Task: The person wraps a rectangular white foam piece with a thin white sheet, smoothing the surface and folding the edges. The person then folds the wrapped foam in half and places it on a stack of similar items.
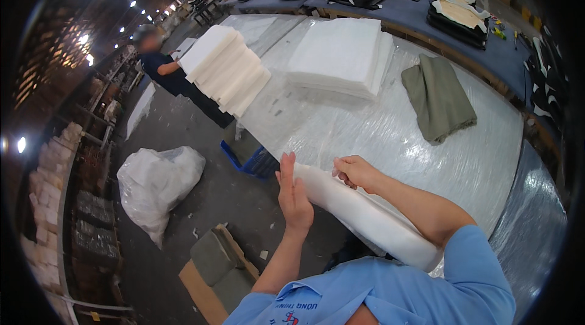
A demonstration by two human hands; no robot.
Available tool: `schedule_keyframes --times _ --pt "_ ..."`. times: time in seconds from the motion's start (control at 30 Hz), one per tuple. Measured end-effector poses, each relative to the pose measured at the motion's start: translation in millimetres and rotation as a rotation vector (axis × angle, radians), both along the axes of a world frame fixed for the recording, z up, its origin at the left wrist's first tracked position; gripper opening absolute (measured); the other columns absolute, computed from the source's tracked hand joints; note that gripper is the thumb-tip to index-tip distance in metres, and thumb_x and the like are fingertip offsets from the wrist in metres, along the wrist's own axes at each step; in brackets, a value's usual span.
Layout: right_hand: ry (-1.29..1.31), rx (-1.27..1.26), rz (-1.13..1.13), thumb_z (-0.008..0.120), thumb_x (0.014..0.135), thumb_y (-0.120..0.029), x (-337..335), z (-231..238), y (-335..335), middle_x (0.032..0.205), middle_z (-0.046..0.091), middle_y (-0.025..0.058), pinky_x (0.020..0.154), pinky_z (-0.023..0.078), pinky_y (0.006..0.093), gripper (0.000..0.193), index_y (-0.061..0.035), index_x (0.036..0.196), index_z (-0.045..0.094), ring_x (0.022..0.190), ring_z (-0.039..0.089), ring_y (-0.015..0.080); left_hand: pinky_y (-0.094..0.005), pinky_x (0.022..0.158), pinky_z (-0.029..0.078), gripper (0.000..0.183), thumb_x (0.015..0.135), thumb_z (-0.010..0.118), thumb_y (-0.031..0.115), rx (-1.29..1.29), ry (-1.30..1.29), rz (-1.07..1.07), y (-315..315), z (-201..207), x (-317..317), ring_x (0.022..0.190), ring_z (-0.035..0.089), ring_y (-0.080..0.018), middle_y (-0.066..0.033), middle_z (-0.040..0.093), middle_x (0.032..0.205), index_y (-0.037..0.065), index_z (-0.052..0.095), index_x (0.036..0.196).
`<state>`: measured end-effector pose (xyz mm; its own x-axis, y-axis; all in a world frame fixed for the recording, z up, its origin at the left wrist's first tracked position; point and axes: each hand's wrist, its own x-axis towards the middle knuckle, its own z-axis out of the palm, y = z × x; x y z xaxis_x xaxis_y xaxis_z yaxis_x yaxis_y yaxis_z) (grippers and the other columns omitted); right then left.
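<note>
A long white padding piece (372, 216), folded or rolled over lengthwise, lies along the table's near edge, close against my body. My left hand (294, 198) is upright at its far left end, fingers stretched out, the palm side against that end. Above the piece's upper edge, my right hand (356, 174) has its fingers curled in a pinch; whether anything is between them is hidden. My right forearm crosses over the near part of the piece. Beneath is a worktable (341, 127) covered in clear plastic film.
A stack of white sheets (335, 51) and a folded olive cloth (439, 99) lie on the table. Leaning sheets (225, 69) stand at the far left corner, beside a person (173, 75). On the floor are a blue crate (253, 160), a plastic bag (159, 182) and an olive cushion (222, 258).
</note>
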<state>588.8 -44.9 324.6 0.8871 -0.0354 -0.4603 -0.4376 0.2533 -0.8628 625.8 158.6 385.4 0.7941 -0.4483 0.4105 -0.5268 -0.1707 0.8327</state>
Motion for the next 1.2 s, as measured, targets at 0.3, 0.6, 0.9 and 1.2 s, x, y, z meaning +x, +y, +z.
schedule_keyframes --times 0.3,0.6,0.9,1.2 --pt "-0.33 -0.742 0.363 0.049 0.105 -0.055 10 55 25 0.093 0.069 0.0218 0.083 0.05 0.0418 0.061 0.0025 0.105 0.068 0.087 0.066 0.035 -0.0567 0.124 0.02 0.039 0.105 0.048 0.012 0.25 -0.099 0.033 5 -31 10 0.144 0.044 -0.0409 -0.019 0.057 0.147 0.003 0.057 0.142" --pt "-0.258 -0.403 0.226 0.051 0.105 -0.045 25 25 18 0.109 0.072 0.0278 0.09 0.052 0.0423 0.053 0.0027 0.114 0.072 0.104 0.07 0.0368 -0.0535 0.124 0.02 0.04 0.104 0.049 0.013 0.298 -0.135 0.025 1 -15 17 0.144 0.045 -0.0366 -0.0173 0.057 0.148 0.001 0.059 0.142" --pt "0.164 -0.467 0.185 0.051 0.105 -0.039 -5 -55 -5 0.093 0.073 0.0173 0.068 0.056 0.042 0.044 -0.0019 0.106 0.074 0.073 0.067 0.024 -0.0585 0.12 0.03 0.026 0.098 0.056 0.017 0.628 -0.368 -0.198 -15 1 5 0.128 0.057 -0.0408 -0.0156 0.072 0.117 0.002 0.074 0.11" --pt "-0.038 -0.139 0.186 0.053 0.106 -0.037 -53 31 -36 0.083 0.066 0.0099 0.058 0.048 0.0351 0.036 -0.0038 0.099 0.065 0.064 0.058 0.0186 -0.0503 0.078 0.053 0.047 0.1 0.048 0.033 1.088 -0.213 -0.262 -56 26 30 0.083 0.07 -0.0418 -0.0202 0.072 0.078 0.003 0.077 0.077"
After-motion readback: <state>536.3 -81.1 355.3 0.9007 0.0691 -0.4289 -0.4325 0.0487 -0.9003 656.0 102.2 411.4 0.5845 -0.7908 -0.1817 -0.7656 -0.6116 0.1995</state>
